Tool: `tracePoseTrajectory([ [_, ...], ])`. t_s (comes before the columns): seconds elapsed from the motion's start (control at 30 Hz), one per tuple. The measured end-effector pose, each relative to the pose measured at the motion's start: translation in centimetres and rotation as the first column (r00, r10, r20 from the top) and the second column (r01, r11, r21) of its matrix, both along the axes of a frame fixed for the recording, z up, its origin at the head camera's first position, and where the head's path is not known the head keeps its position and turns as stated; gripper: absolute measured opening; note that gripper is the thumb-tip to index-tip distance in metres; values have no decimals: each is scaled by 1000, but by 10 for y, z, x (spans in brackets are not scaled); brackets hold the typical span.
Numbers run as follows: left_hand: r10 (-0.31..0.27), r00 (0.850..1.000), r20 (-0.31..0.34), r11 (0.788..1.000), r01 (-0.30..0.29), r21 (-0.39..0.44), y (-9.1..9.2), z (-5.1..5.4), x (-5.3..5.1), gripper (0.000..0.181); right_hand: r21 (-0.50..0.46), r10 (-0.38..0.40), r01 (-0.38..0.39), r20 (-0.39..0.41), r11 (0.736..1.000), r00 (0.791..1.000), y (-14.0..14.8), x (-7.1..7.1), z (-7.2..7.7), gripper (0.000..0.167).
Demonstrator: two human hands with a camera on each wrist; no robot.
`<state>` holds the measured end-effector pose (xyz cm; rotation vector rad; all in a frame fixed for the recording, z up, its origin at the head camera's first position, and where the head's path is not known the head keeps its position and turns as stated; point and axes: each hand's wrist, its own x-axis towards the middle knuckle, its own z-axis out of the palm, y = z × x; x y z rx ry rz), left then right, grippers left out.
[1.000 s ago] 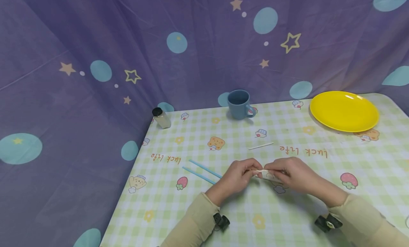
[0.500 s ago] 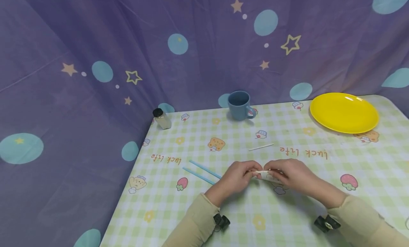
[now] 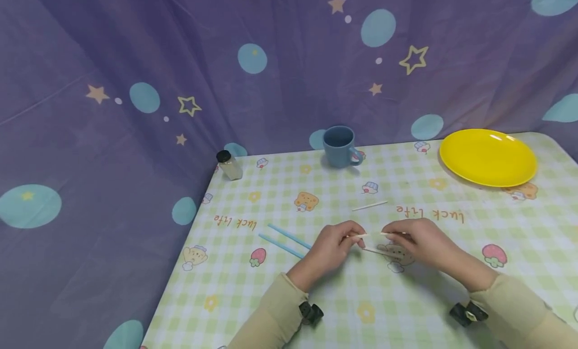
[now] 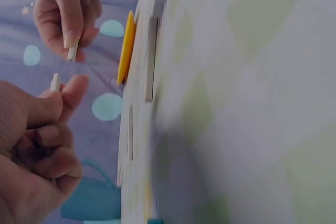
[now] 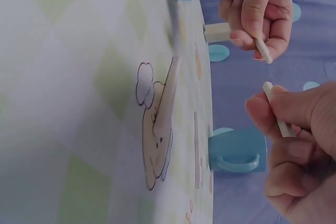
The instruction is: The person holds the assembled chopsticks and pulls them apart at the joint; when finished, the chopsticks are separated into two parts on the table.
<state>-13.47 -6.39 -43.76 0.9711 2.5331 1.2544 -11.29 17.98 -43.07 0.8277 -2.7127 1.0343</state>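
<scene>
In the head view my left hand (image 3: 331,248) pinches a short piece of thin white stick (image 3: 358,236) between thumb and fingertips. Opposite it, my right hand (image 3: 422,241) pinches another short piece of white stick (image 5: 281,119). The two ends face each other across a small gap, in the air above the table. Below the hands a whitish stick (image 3: 381,252) lies on the cloth, and the right wrist view shows it over a printed bear. A further thin white stick (image 3: 370,206) lies beyond the hands.
Two light-blue sticks (image 3: 289,237) lie left of my left hand, partly behind it. A blue mug (image 3: 338,148) stands at the back, a black-capped jar (image 3: 230,167) at the back left, a yellow plate (image 3: 487,158) at the back right. A purple curtain (image 3: 289,88) hangs behind the table.
My hands, earlier close together on one white stick, have moved slightly apart. A gap now separates two pieces, one in each hand. The stick on the cloth beneath shows more clearly.
</scene>
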Motion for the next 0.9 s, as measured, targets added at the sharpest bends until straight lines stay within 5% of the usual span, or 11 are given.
tracePoseTrajectory([
  [0.17, -16, 1000, 3, 997, 16, -78, -6, -1, -9, 20, 23, -113, 113, -21, 993, 993, 5, 1, -5, 3],
  [0.27, -26, 998, 61, 996, 31, -85, -10, -2, -17, 28, 34, -170, 170, -27, 985, 985, 9, 1, -9, 5],
  [0.4, -7, 994, 108, 998, 14, -60, -12, -3, -28, 32, 25, -153, 152, 46, 988, 987, 13, 1, -11, 11],
  [0.6, 160, 985, 56, 982, -154, -106, -9, -5, -41, 22, 32, -82, 78, 134, 996, 988, 17, -2, -13, 25],
  [0.77, 310, 951, 19, 942, -305, -138, 1, -7, -49, 9, 23, -97, 95, 115, 995, 989, 14, -3, -19, 16],
  [0.9, 374, 927, -19, 916, -372, -151, 12, -10, -54, 5, 35, -158, 156, 71, 987, 985, 7, -3, -22, 3],
])
